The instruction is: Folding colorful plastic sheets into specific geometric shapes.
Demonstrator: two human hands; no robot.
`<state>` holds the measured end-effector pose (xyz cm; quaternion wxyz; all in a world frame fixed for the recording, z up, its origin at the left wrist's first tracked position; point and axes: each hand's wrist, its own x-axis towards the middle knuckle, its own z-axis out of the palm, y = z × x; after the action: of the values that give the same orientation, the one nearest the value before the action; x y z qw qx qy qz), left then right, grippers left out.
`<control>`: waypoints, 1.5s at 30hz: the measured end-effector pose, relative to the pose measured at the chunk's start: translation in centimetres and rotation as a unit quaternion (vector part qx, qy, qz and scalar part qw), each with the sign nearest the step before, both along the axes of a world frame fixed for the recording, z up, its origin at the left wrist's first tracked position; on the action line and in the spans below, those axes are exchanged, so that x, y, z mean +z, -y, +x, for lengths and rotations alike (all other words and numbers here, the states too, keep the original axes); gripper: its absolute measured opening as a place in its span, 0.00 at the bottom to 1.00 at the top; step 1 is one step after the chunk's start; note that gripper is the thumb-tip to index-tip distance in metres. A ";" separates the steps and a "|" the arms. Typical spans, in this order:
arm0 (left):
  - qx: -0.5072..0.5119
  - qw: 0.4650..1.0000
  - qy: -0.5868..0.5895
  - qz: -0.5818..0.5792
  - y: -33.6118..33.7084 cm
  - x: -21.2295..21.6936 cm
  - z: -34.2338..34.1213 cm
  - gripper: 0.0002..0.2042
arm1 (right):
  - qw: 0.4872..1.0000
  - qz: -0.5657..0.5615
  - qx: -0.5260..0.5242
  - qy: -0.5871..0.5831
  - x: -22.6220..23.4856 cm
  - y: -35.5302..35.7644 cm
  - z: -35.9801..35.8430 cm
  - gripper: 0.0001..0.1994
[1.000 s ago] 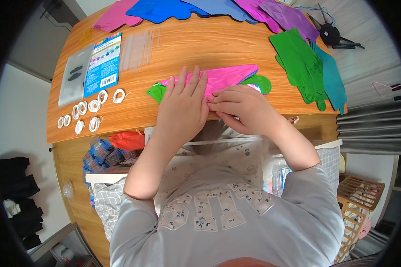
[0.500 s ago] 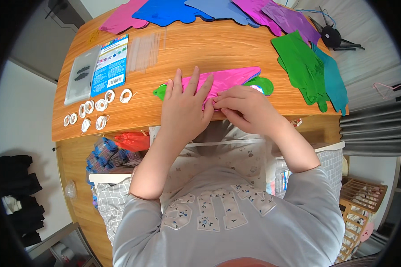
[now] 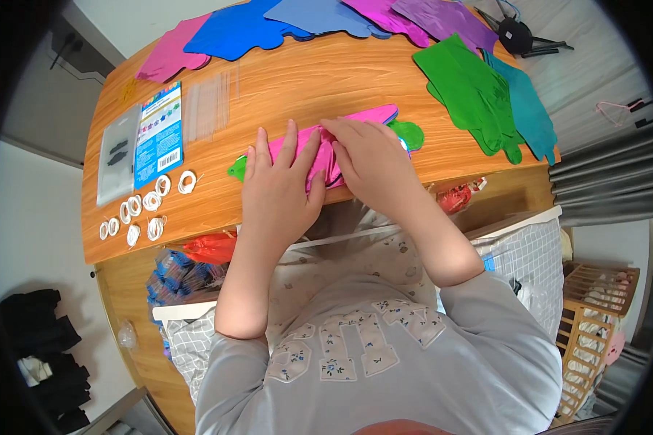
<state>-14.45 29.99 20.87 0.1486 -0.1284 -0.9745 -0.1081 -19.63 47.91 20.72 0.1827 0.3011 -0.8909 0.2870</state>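
A shiny pink foil balloon (image 3: 325,161) lies flat and folded near the table's front edge, on top of other foil layers. A green foil piece (image 3: 408,135) pokes out from under it on the right and shows at the left end too. My left hand (image 3: 279,196) rests on the pink foil, palm down, fingers spread. Beside it my right hand (image 3: 377,167) lies across the foil, its fingers stretched toward the left hand and its thumb apart. Both hands cover much of the foil.
Flat foil balloons line the back edge, including a blue one (image 3: 243,32); a green one (image 3: 471,94) is at right. At left are clear sticks (image 3: 207,109), a blue card (image 3: 159,138) and several white string coils (image 3: 186,182). Below, an open drawer holds red packets (image 3: 210,248).
My right hand has gone from pinching the near edge of the pink foil to lying across it, fingers higher up. My left hand still presses the foil. The whole view has shifted and tilted.
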 end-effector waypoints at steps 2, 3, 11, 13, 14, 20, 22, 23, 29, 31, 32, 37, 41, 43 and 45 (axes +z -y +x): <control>-0.001 1.000 0.009 0.003 0.1 0.2 0.1 0.25 | 0.999 0.013 -0.024 -0.016 0.0 -0.5 -0.2 0.16; -0.002 1.000 0.009 0.003 0.1 0.2 0.1 0.25 | 0.999 0.014 -0.025 -0.016 0.1 -0.9 -0.4 0.16; 0.021 0.996 0.041 0.077 0.3 0.4 0.2 0.29 | 0.994 0.020 -0.090 0.057 -0.1 -4.2 -1.8 0.16; 0.020 0.997 0.025 0.063 0.5 0.2 0.1 0.30 | 0.991 0.016 -0.106 0.076 0.0 -4.8 -2.0 0.17; 0.019 0.998 0.017 0.056 0.6 0.1 0.1 0.31 | 0.990 0.013 -0.114 0.086 0.1 -4.9 -2.1 0.17; 0.026 1.000 -0.006 0.009 0.8 0.0 0.0 0.33 | 0.990 0.017 -0.107 0.086 0.3 -5.0 -2.3 0.17; 0.029 0.999 0.017 0.003 0.8 0.3 0.0 0.34 | 0.988 0.023 -0.107 0.108 0.5 -5.0 -2.3 0.17; 0.030 0.999 0.018 0.002 0.8 0.3 -0.1 0.34 | 0.988 0.022 -0.106 0.109 0.3 -5.0 -2.4 0.17; 0.026 0.999 0.011 -0.015 0.9 0.1 0.0 0.36 | 0.997 0.038 -0.009 -0.067 0.4 -3.8 1.0 0.20; 0.022 1.000 0.006 -0.019 0.8 0.0 -0.2 0.36 | 0.994 0.056 0.028 -0.090 0.2 -2.9 3.5 0.21; 0.016 0.999 0.008 -0.032 0.8 0.1 -0.3 0.37 | 0.995 0.031 0.067 -0.070 -0.4 -2.3 4.5 0.23; 0.027 0.999 0.044 -0.010 0.4 1.0 0.8 0.38 | 0.995 -0.011 0.080 -0.053 -1.4 -2.4 5.5 0.23; 0.008 0.995 0.078 0.065 0.2 2.6 3.7 0.39 | 0.991 0.009 0.080 -0.110 -2.2 -3.4 5.8 0.20; 0.002 0.992 0.090 0.092 0.5 3.6 5.8 0.38 | 0.988 0.012 0.096 -0.122 -2.9 -4.5 5.6 0.18; 0.000 0.975 0.147 0.165 1.0 4.5 7.8 0.34 | 0.982 0.020 0.122 -0.145 -3.6 -5.8 5.3 0.15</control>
<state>-6.67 28.97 25.41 0.0229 -0.0847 -0.9545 -0.2851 -14.36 53.67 17.15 0.2679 0.4492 -0.8172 0.2422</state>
